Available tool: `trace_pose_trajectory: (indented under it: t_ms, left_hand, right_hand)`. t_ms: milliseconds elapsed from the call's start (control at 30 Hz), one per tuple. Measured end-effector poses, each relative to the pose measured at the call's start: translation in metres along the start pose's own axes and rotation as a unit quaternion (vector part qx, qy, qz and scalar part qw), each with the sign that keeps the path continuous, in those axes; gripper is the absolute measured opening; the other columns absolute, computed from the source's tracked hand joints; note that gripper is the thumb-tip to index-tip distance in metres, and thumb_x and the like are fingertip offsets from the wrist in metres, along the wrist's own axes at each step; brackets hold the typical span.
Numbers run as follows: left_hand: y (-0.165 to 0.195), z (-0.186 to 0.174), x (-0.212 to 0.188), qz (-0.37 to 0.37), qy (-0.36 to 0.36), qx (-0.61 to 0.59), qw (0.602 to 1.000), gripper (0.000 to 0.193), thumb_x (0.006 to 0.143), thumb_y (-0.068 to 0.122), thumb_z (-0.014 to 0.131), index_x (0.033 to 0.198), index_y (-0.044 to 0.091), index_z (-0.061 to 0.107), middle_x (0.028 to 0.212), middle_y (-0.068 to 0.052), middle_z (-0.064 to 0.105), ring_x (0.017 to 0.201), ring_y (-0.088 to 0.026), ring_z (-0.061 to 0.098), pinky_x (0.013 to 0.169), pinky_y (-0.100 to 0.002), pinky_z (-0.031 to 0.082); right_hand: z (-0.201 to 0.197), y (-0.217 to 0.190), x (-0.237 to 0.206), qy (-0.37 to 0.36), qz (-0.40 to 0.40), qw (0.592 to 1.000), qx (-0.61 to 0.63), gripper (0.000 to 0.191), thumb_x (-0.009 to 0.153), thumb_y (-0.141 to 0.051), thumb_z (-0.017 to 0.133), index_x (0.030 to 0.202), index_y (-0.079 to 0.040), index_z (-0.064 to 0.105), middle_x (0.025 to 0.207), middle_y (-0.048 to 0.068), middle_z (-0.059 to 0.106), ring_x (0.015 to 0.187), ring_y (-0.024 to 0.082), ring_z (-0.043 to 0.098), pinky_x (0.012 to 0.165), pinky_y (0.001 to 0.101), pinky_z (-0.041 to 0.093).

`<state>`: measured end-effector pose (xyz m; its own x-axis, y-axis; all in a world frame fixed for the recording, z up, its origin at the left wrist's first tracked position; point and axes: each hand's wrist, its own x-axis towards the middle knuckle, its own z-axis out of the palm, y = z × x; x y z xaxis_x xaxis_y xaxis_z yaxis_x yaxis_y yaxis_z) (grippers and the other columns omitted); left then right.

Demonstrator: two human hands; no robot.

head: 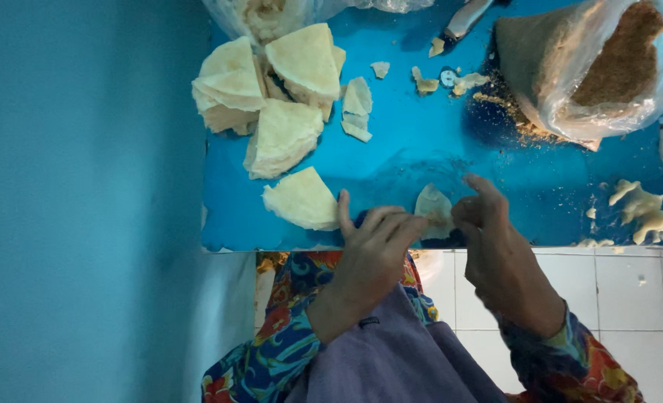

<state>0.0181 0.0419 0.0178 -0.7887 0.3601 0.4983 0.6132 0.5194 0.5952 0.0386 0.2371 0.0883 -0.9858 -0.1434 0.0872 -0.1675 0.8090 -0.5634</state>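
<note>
Both of my hands meet at the near edge of a blue table [421, 160] over one thin, pale pastry sheet [431, 207] with a little brown filling on it. My left hand [370, 257] pinches the sheet's left side with its fingertips. My right hand [488, 239] grips the sheet's right side, index finger raised. Right beside my left thumb lies a stack of triangular pastry sheets [302, 198].
More stacks of triangular sheets [271, 97] lie at the back left of the table. A clear plastic bag of brown crumbly filling [592, 67] sits at the back right, with crumbs spilled beside it. Folded pieces [639, 209] rest at the right edge. White floor tiles [630, 298] lie below.
</note>
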Motion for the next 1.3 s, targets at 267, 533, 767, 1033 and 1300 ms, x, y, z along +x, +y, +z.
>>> trace_pose_trajectory:
  t_ms: [267,533,767,1033,1300]
  left_hand:
    - [-0.008,0.003,0.004,0.052,-0.042,0.043,0.997,0.021,0.093,0.01,0.071,0.114,0.01,0.072,0.11,-0.003,0.064,0.12,-0.021,0.061,0.12,-0.08,0.012]
    - [-0.016,0.01,0.024,0.141,-0.044,0.124,0.981,0.007,0.1,0.012,0.071,0.106,0.009,0.071,0.094,-0.002,0.061,0.109,-0.019,0.061,0.125,-0.073,0.022]
    - [-0.01,0.013,0.042,0.101,-0.049,0.115,0.987,0.012,0.086,0.01,0.07,0.098,0.009,0.07,0.09,-0.003,0.063,0.101,-0.023,0.063,0.117,-0.072,0.024]
    - [0.003,0.012,0.017,0.145,0.019,0.211,0.966,0.012,0.096,0.013,0.069,0.106,0.007,0.069,0.102,-0.007,0.065,0.115,-0.02,0.063,0.12,-0.069,0.028]
    - [-0.012,0.01,0.054,0.078,-0.045,0.059,0.994,0.012,0.085,0.011,0.069,0.097,0.01,0.07,0.099,-0.007,0.068,0.112,-0.025,0.06,0.105,-0.062,0.032]
  right_hand:
    - [0.008,-0.007,0.001,0.005,-0.069,0.995,-0.079,0.065,0.089,0.005,0.069,0.146,-0.003,0.037,0.12,0.017,0.07,0.103,0.036,0.07,0.085,0.0454,0.057]
    - [0.003,0.002,0.005,-0.022,-0.13,0.982,-0.137,0.083,0.082,-0.003,0.071,0.154,0.002,0.03,0.104,0.015,0.072,0.095,0.034,0.068,0.09,0.0502,0.051]
    - [-0.007,0.009,0.045,-0.135,0.0,0.99,0.047,0.087,0.088,-0.001,0.07,0.161,-0.009,0.025,0.084,0.017,0.065,0.074,0.031,0.068,0.07,0.042,0.056]
    - [0.014,0.023,0.007,0.035,-0.141,0.986,-0.08,0.077,0.087,0.004,0.067,0.155,0.001,0.029,0.108,0.016,0.074,0.099,0.035,0.074,0.076,0.0419,0.059]
    - [0.001,0.016,0.037,-0.028,-0.037,0.999,0.004,0.08,0.088,0.005,0.069,0.158,-0.008,0.031,0.101,0.014,0.074,0.091,0.028,0.075,0.076,0.0394,0.06]
